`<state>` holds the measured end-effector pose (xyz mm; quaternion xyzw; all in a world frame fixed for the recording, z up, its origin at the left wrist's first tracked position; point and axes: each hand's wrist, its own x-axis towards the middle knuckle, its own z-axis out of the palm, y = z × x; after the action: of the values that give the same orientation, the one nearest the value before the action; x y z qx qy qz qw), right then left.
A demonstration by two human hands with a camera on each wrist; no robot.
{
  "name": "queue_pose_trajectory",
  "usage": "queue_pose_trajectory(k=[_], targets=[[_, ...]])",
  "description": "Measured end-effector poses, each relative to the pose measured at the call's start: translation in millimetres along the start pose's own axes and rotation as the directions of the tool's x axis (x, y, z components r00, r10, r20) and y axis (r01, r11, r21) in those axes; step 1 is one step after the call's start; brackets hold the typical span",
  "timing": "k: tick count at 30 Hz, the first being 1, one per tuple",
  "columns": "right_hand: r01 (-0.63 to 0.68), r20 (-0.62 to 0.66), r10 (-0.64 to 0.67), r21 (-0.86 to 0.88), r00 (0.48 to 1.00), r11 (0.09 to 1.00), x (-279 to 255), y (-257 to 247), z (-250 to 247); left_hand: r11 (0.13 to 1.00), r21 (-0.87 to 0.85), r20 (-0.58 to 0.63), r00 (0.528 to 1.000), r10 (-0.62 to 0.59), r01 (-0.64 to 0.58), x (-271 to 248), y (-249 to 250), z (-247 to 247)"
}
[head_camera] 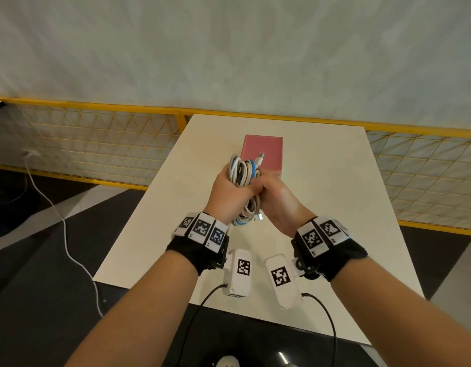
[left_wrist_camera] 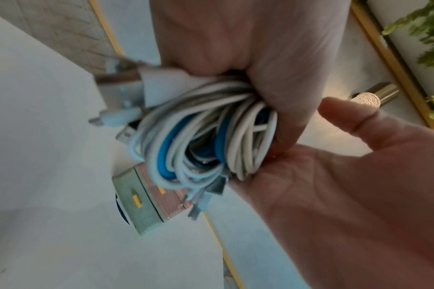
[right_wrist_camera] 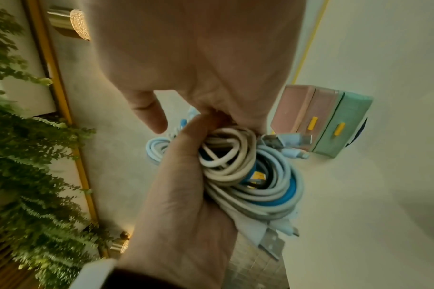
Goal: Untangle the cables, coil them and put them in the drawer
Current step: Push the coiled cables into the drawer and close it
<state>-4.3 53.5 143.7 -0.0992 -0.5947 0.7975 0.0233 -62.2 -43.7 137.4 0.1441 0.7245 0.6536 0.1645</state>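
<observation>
A bundle of white and blue cables [head_camera: 243,174] is held up over the white table [head_camera: 321,186], in front of the small drawer box [head_camera: 263,152] with the pink top. My left hand [head_camera: 226,192] wraps around the bundle from the left. My right hand [head_camera: 279,200] grips it from the right, thumb pressed on the loops. The left wrist view shows the cable bundle [left_wrist_camera: 206,136] lying against my left palm [left_wrist_camera: 322,195], with several plugs sticking out. In the right wrist view the cable bundle [right_wrist_camera: 250,176] hangs near the drawer box [right_wrist_camera: 319,117], whose pink and green drawers with yellow handles are closed.
A yellow mesh fence [head_camera: 101,144] runs behind and beside the table. A white cord [head_camera: 66,242] trails over the dark floor at the left. Green plants [right_wrist_camera: 25,156] hang by a wall in the right wrist view.
</observation>
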Motion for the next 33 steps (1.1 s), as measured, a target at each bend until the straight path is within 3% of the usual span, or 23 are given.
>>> queue_pose_trajectory(k=[4, 7, 10, 12, 13, 16, 18, 20, 23, 26, 30, 33], targets=[[-0.008, 0.077, 0.001, 0.083, 0.997, 0.997, 9.0, -1.7, -8.2, 1.0, -0.007, 0.03, 0.999, -0.025, 0.025, 12.3, -3.1, -1.9], [-0.057, 0.152, 0.066, -0.063, 0.986, 0.996, 20.5, -1.6, -24.9, 0.998, 0.052, 0.054, 0.998, -0.034, 0.031, 28.9, -6.1, -4.9], [-0.076, -0.078, 0.053, -0.337, 0.996, 0.939, 44.9, 17.7, -55.2, 0.957, 0.289, 0.046, 0.998, -0.049, 0.033, 56.7, -22.6, -6.4], [-0.133, -0.285, -0.024, -0.516, 0.958, 0.846, 61.3, 41.9, -80.2, 0.883, 0.466, 0.087, 0.991, -0.105, 0.053, 76.8, -36.8, -6.8], [-0.202, -0.372, -0.008, -0.521, 0.928, 0.829, 67.4, 53.7, -90.8, 0.835, 0.547, 0.125, 0.98, -0.155, 0.063, 86.9, -43.2, -5.7], [-0.422, -0.548, 0.174, -0.368, 0.818, 0.828, 82.1, 91.9, -110.5, 0.659, 0.752, 0.226, 0.924, -0.309, 0.036, 116.3, -57.8, 4.3], [-0.486, -0.584, 0.263, -0.263, 0.768, 0.833, 93.6, 116.4, -118.4, 0.53, 0.848, 0.244, 0.901, -0.36, -0.018, 130.6, -63.4, 13.2], [-0.486, -0.596, 0.339, -0.1, 0.728, 0.868, 109.9, 130.0, -121.6, 0.426, 0.902, 0.236, 0.912, -0.336, -0.076, 139.6, -66.6, 17.0], [-0.387, -0.583, 0.374, 0.108, 0.721, 0.916, 137.2, 135.1, -117.9, 0.324, 0.932, 0.257, 0.925, -0.281, -0.161, 147.8, -68.3, 14.6], [-0.322, -0.585, 0.316, 0.099, 0.747, 0.942, 159.6, 135.2, -108.8, 0.267, 0.937, 0.297, 0.914, -0.275, -0.224, 155.0, -65.8, 12.1], [-0.242, -0.644, 0.276, 0.143, 0.713, 0.96, 166.2, 130.6, -96.1, 0.235, 0.935, 0.323, 0.907, -0.268, -0.264, 157.5, -67.3, 11.7], [-0.194, -0.655, 0.214, 0.103, 0.725, 0.976, 161.5, 137.0, -93.7, 0.22, 0.936, 0.332, 0.899, -0.286, -0.276, 158.1, -69.8, 9.5]])
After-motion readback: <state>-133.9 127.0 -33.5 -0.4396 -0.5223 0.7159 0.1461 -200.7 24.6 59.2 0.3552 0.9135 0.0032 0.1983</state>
